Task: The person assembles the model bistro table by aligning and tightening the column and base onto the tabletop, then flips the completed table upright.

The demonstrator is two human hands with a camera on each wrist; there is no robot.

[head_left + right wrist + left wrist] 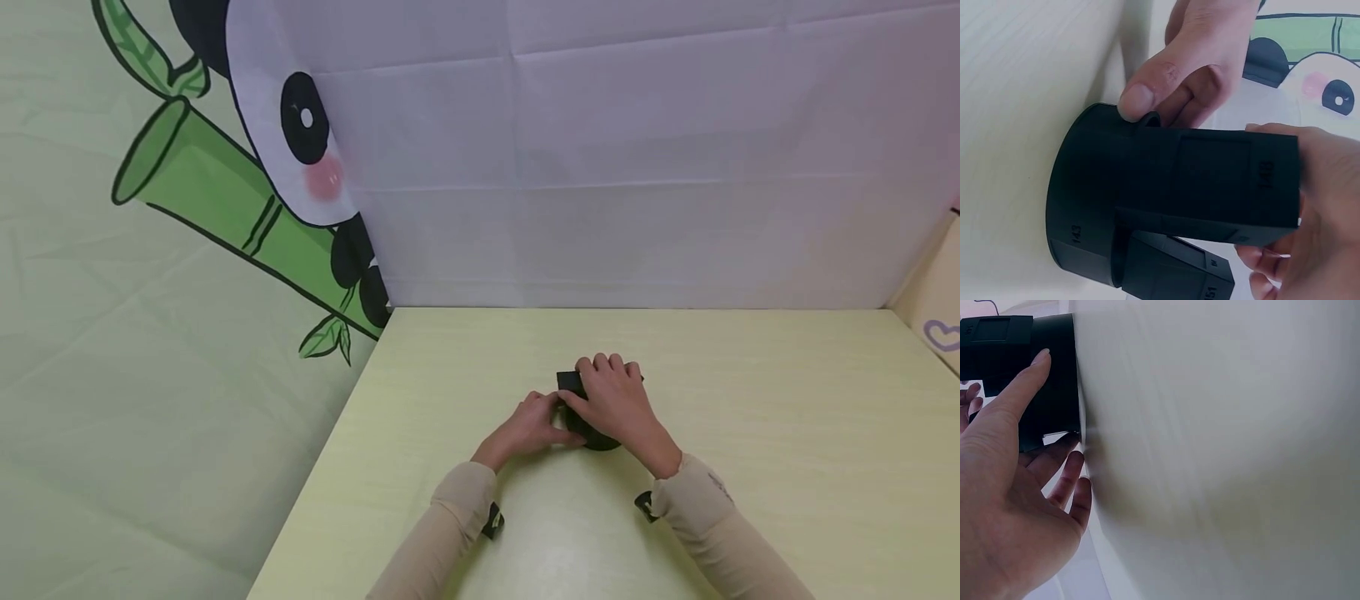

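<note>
A black plastic assembly has a round drum-like base marked 143, with its rim close to the tabletop. Out of the base stick a rectangular block marked 148 and a smaller block marked 151. My left hand grips the base from the left, its thumb along the curved wall and its fingers on the far side. From above, my right hand holds the upper end of the larger block, thumb and fingers on opposite sides. In the head view the right hand hides much of the assembly.
The pale wooden tabletop spreads around both hands. Behind it rises a white cloth-like panel. At the left hangs a pale green backdrop with a panda and bamboo print. A small dark device sits at the left sleeve.
</note>
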